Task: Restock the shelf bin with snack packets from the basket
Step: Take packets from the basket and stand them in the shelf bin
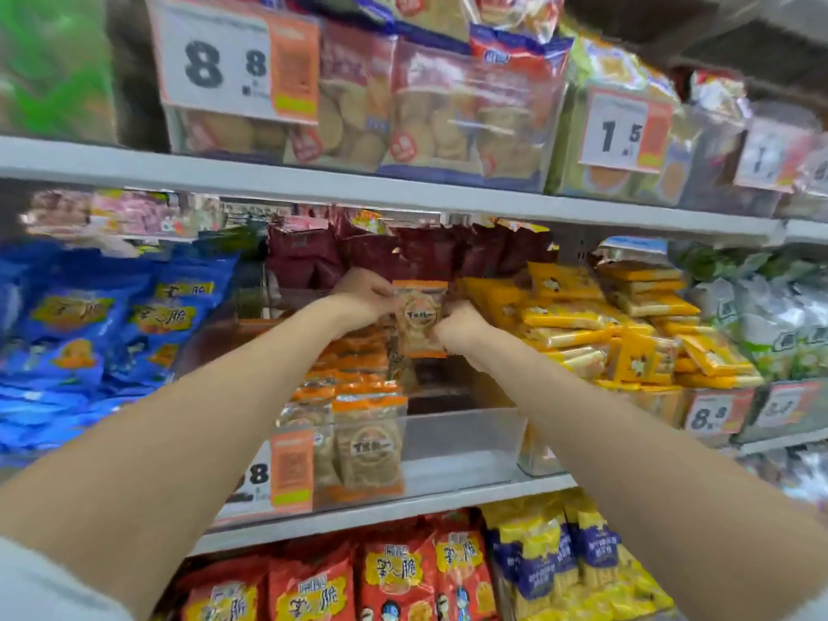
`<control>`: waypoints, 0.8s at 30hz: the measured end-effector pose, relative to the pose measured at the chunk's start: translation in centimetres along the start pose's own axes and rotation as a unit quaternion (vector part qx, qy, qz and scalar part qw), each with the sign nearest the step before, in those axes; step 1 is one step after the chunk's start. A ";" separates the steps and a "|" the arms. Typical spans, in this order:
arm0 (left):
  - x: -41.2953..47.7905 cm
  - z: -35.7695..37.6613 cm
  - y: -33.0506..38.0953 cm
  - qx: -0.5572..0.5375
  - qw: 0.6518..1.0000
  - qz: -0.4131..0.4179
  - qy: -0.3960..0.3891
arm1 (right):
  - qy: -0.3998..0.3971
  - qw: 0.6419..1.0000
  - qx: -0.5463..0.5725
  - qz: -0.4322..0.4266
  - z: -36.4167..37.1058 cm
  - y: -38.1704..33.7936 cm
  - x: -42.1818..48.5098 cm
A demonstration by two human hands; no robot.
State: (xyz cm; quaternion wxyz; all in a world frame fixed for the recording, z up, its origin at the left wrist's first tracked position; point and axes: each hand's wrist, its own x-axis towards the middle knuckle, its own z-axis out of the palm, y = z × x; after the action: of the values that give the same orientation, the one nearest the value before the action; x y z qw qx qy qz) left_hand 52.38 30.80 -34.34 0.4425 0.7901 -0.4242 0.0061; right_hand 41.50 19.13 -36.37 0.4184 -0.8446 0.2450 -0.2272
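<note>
A clear plastic shelf bin [466, 434] sits on the middle shelf, its left half filled with several orange-topped snack packets [367, 437] standing in rows. Both my arms reach over the bin toward its back. My left hand [365, 291] pinches the left edge of one upright orange snack packet [420, 318]. My right hand [459, 327] grips the same packet's right lower edge. The packet hangs above the rear of the bin. The basket is not in view.
Blue bags [89, 333] fill the shelf to the left, yellow packets [627, 324] the bin to the right, dark red packs [403, 248] stand behind. Price tags [291, 468] hang on the bin fronts. Red bags [358, 580] fill the shelf below, biscuit packs [403, 114] the shelf above.
</note>
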 end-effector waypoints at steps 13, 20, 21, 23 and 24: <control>4.7 3.4 -6.9 0.196 0.978 0.050 -0.060 | -0.174 0.946 -0.264 0.076 4.7 4.4 6.7; 4.3 3.4 -6.6 0.157 0.986 0.046 -0.040 | -0.153 0.973 -0.122 0.126 5.6 6.1 7.2; 4.3 3.4 -6.6 0.155 0.986 0.048 -0.040 | -0.135 0.974 -0.142 0.110 5.5 5.9 7.2; 4.1 3.3 -6.5 0.152 0.987 0.047 -0.039 | -0.093 0.977 -0.171 0.083 5.2 5.7 7.2; 4.1 3.3 -6.5 0.151 0.987 0.044 -0.038 | -0.083 0.978 -0.176 0.072 5.2 5.8 7.4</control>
State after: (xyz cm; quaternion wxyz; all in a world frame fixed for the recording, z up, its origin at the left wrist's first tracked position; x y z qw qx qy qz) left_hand 58.18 27.38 -39.22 0.3012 0.8281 -0.4691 0.0597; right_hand 49.00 14.69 -42.60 0.2978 -0.9009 0.3059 -0.0784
